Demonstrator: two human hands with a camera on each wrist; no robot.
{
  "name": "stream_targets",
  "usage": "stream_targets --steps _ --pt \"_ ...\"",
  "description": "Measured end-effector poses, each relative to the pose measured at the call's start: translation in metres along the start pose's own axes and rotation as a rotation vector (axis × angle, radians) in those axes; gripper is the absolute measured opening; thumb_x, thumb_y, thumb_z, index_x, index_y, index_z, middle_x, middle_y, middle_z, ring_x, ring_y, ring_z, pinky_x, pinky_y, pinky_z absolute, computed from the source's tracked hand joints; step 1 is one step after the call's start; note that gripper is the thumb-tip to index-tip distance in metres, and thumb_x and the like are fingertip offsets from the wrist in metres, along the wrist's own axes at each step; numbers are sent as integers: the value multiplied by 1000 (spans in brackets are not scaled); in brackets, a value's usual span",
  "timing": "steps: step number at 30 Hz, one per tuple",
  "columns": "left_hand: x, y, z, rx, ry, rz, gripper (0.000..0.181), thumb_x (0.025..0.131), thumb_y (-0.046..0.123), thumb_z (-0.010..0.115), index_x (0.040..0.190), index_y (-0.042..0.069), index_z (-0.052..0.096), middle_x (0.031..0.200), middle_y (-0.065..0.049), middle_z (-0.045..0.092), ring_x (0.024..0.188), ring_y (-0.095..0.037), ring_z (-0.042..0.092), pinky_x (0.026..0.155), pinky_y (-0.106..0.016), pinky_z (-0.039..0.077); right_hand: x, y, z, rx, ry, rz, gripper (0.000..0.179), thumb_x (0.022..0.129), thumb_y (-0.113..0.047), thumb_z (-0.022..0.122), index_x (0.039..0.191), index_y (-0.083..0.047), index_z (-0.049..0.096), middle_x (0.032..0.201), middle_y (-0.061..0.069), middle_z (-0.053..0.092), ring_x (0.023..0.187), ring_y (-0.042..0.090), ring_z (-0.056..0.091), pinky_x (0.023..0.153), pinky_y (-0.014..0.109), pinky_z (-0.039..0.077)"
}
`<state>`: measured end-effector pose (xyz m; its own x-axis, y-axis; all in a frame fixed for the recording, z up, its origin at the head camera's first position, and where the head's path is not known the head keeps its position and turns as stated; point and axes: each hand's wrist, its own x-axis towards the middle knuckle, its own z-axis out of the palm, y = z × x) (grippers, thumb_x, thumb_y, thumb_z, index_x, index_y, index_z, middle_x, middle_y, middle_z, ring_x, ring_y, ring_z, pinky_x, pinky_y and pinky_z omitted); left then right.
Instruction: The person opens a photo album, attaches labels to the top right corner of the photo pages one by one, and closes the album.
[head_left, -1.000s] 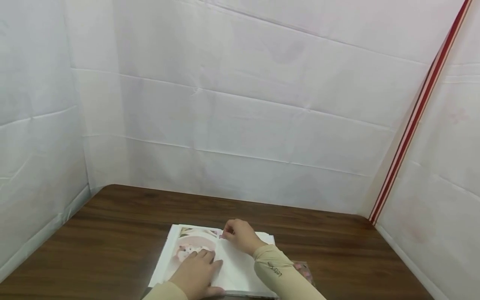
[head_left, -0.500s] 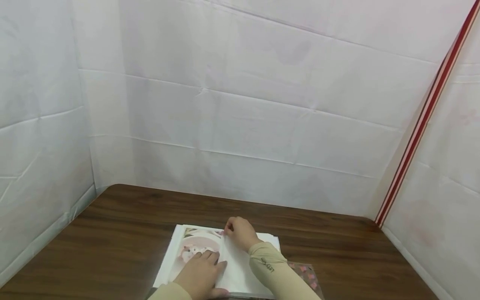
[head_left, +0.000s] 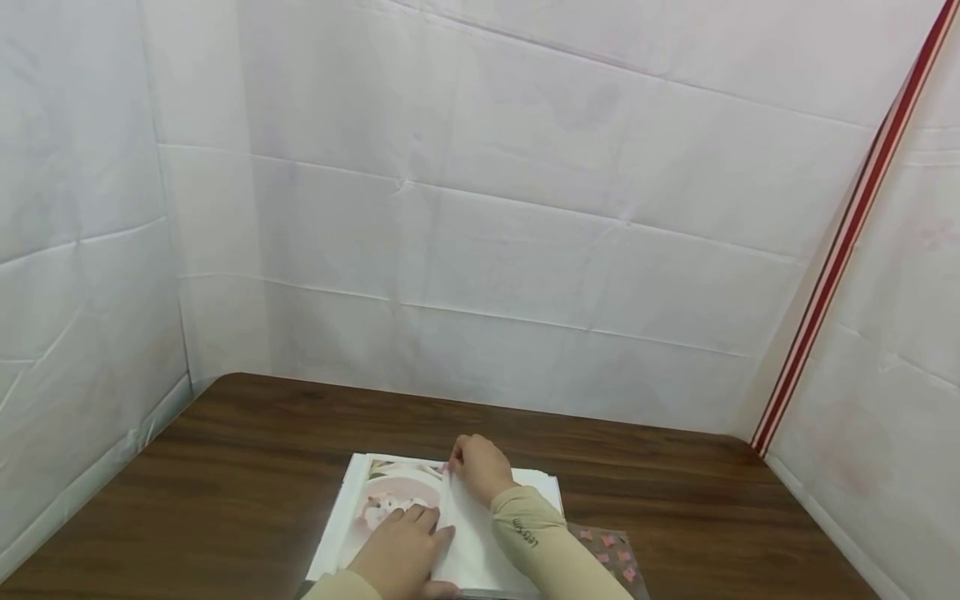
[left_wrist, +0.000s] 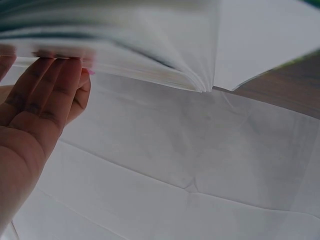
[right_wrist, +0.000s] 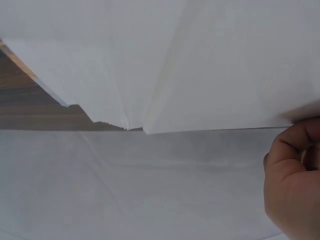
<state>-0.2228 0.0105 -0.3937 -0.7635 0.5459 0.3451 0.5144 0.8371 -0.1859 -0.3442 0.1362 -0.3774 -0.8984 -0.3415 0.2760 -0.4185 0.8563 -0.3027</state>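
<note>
An open book (head_left: 480, 533) lies on the table, with a picture on its left page (head_left: 390, 500) and a white right page. My left hand (head_left: 403, 546) rests on the left page, fingers extended; the left wrist view shows this hand (left_wrist: 37, 107) against the page. At the top of the book near the centre fold, my right hand (head_left: 482, 469) pinches a small pink sticker (head_left: 446, 468) at the page edge. That pink bit (left_wrist: 91, 72) also shows beside the fingers in the left wrist view. Curled fingers of the right hand (right_wrist: 295, 175) hide most of it in the right wrist view.
A clear sheet with several pink stickers (head_left: 609, 550) lies right of the book, partly under the right sleeve (head_left: 551, 546). The brown wooden table (head_left: 225, 483) stands against white cloth walls (head_left: 487, 250). A red striped band (head_left: 847, 233) runs down the right corner.
The right hand stays at the top of the book with only a slight shift, and its forearm has swung a little left, showing more of the sticker sheet. The left hand stays on the page.
</note>
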Motion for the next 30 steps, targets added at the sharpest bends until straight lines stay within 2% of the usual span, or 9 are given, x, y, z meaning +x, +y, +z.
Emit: stream_targets --steps 7,16,22,30 --pt "0 0 1 5 12 0 67 68 70 53 105 16 64 98 -5 60 92 -19 56 72 -35 47 0 -1 5 -89 5 2 9 80 -20 65 74 -16 60 71 -3 52 60 9 46 52 23 38" --pt "-1 1 1 6 12 2 67 68 71 52 106 16 64 98 -5 61 93 -19 56 73 -35 47 -2 -4 4 -136 -19 -9 11 81 -21 63 75 -16 56 73 -3 49 59 10 45 51 23 38" --pt "0 1 2 22 43 9 67 67 71 53 104 17 64 96 -4 60 91 -19 56 70 -34 47 -3 -5 2 -135 -23 -11 11 81 -22 64 77 -15 56 75 -2 50 61 11 47 53 24 40" --pt "0 1 3 26 55 13 66 67 71 53 102 16 64 94 -4 59 89 -18 56 69 -34 46 -3 -4 2 -76 -15 -9 10 80 -18 65 81 -12 56 79 1 52 63 13 51 56 24 43"
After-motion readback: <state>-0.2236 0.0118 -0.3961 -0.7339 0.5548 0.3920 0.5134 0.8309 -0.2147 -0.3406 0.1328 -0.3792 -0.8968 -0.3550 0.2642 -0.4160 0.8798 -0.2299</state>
